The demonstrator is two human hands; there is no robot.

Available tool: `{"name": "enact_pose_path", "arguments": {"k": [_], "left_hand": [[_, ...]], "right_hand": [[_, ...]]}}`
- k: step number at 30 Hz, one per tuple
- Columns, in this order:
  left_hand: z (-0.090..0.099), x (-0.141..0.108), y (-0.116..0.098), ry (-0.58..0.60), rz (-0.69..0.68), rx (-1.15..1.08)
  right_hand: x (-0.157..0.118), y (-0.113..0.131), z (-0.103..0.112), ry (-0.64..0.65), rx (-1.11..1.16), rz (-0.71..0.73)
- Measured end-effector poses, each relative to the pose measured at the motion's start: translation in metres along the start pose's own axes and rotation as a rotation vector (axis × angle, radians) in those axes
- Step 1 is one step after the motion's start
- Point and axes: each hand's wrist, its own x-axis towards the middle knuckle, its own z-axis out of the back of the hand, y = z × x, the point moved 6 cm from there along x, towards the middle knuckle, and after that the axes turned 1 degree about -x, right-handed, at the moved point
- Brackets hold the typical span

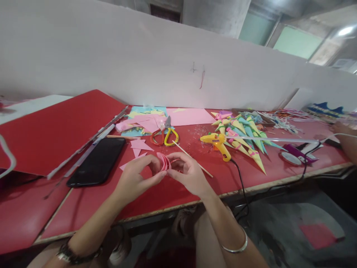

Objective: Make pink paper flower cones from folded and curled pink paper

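Between my two hands is a curled pink paper piece (164,163), bent into rounded layers just above the red table. My left hand (139,173) pinches its left side between thumb and fingers. From the other side, my right hand (187,171) grips the same piece with curved fingers. Pink paper offcuts (136,147) lie behind my left hand. A thin wooden stick (205,170) rests on the table beside my right hand. Farther back are scissors (166,134) with one red and one yellow handle. The yellow glue gun (219,143) lies to the right, its black cord running off the edge.
A black phone (97,160) and a large red board (61,130) lie at left. Pink sheets (189,116) sit along the white partition (134,56). Several yellow and blue paper cones (245,130) are piled at right, near a tape roll (290,158). Another person's arm (347,141) shows at far right.
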Motion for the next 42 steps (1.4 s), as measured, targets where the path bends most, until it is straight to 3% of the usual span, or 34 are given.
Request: {"name": "enact_pose_path", "arguments": {"k": [19,28,42], "left_hand": [[0.004,0.003,0.000,-0.027,-0.065,0.117],[0.003,0.001,-0.001,-0.046,-0.084,0.155],[0.007,0.001,0.000,-0.067,-0.094,0.149]], "right_hand": [[-0.004,0.007,-0.003,0.029,-0.171,0.107],[-0.006,0.018,-0.006,0.037,-0.400,0.176],[-0.006,0.023,-0.009,0.043,-0.563,0.257]]}}
